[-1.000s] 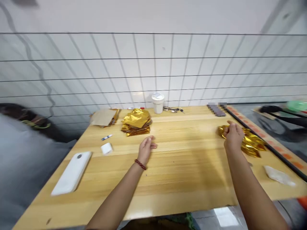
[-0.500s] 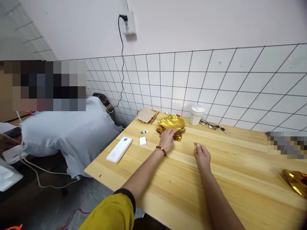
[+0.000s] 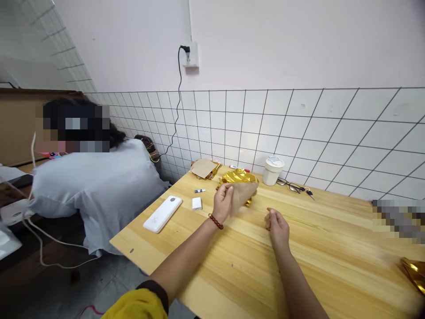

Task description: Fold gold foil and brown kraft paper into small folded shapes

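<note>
My left hand [image 3: 222, 202], with a red bead bracelet on its wrist, pinches a brown paper sheet [image 3: 244, 194] and lifts it off a pile of gold foil pieces [image 3: 237, 178] on the wooden table [image 3: 299, 266]. The sheet is smeared by motion. My right hand [image 3: 277, 225] rests low over the table to the right of the pile, its fingers loosely curled with nothing in them.
A white power bank [image 3: 162, 214], a small white block [image 3: 197, 203] and a little tube [image 3: 199, 191] lie left of the pile. A brown card [image 3: 203, 168], white cup [image 3: 272, 170], glasses [image 3: 292, 185] stand near the tiled wall. More gold foil [image 3: 413, 272] far right. A person in grey [image 3: 96, 186] bends at the left.
My head turned left, away from the right-hand foil. My right hand left that foil and came to the middle. My left hand reached the pile and raised a brown sheet from it.
</note>
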A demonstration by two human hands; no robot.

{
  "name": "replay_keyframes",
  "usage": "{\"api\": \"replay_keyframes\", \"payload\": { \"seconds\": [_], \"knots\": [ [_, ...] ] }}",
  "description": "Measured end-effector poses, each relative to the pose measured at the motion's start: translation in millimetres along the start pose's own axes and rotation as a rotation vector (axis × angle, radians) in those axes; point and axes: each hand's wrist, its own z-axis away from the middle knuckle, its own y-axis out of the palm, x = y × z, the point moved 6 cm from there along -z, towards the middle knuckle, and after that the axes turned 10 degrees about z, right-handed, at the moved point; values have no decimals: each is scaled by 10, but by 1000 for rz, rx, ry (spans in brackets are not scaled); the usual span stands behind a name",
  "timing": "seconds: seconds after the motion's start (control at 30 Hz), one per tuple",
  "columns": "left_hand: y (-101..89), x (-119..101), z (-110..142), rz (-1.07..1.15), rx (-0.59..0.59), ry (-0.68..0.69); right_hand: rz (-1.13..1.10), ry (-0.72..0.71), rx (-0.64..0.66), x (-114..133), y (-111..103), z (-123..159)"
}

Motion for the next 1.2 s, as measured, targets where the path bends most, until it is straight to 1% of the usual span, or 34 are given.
{"api": "replay_keyframes", "payload": {
  "seconds": [0.03, 0.1, 0.13, 0.17, 0.27, 0.33, 0.4, 0.43, 0.47, 0.53, 0.57, 0.6, 0.67, 0.7, 0.73, 0.77, 0.83, 0.9, 1.0, 1.07, 1.13, 1.2],
  "knots": [
    [8, 19, 58, 99, -28, -70, -48, 50, -25, -22, -29, -6],
    [21, 135, 172, 269, -41, -235, -127, 112, -25, -41, -61, -14],
    [-1, 213, 226, 352, -68, -310, -166, 127, -5, -39, -65, -16],
    [-20, 297, 278, 421, -72, -384, -204, 140, 43, -31, -50, -13],
    [-147, 490, 383, 507, -106, -477, -240, 134, 238, 42, 33, 36],
    [-231, 573, 418, 499, -125, -488, -208, 130, 359, 96, 96, 96],
    [-265, 622, 439, 450, -91, -501, -194, 156, 456, 124, 149, 155],
    [-272, 631, 448, 431, -72, -505, -186, 178, 464, 123, 153, 168],
    [-275, 634, 458, 418, -51, -515, -185, 192, 416, 119, 125, 159],
    [-289, 620, 484, 374, -21, -545, -224, 196, 253, 116, 22, 115],
    [-285, 608, 499, 337, 17, -571, -254, 203, 180, 111, -28, 95],
    [-270, 591, 517, 293, 81, -601, -291, 212, 124, 106, -69, 81],
    [-207, 558, 563, 225, 266, -673, -349, 240, 65, 97, -119, 68],
    [-179, 541, 583, 220, 343, -701, -365, 256, 68, 96, -123, 70],
    [-159, 526, 598, 233, 393, -725, -367, 273, 93, 97, -114, 79],
    [-147, 518, 605, 254, 417, -745, -354, 289, 133, 99, -95, 94],
    [-143, 520, 605, 270, 410, -760, -302, 307, 222, 107, -50, 134],
    [-130, 540, 615, 225, 421, -752, -235, 300, 292, 123, -14, 175],
    [-93, 577, 657, 130, 473, -733, -165, 287, 340, 151, 7, 210],
    [-74, 602, 686, 75, 507, -736, -163, 289, 304, 161, -15, 202],
    [-70, 624, 694, 33, 519, -731, -212, 299, 216, 156, -63, 174],
    [-69, 646, 685, 37, 512, -721, -275, 315, 134, 129, -109, 141]
  ]
}}
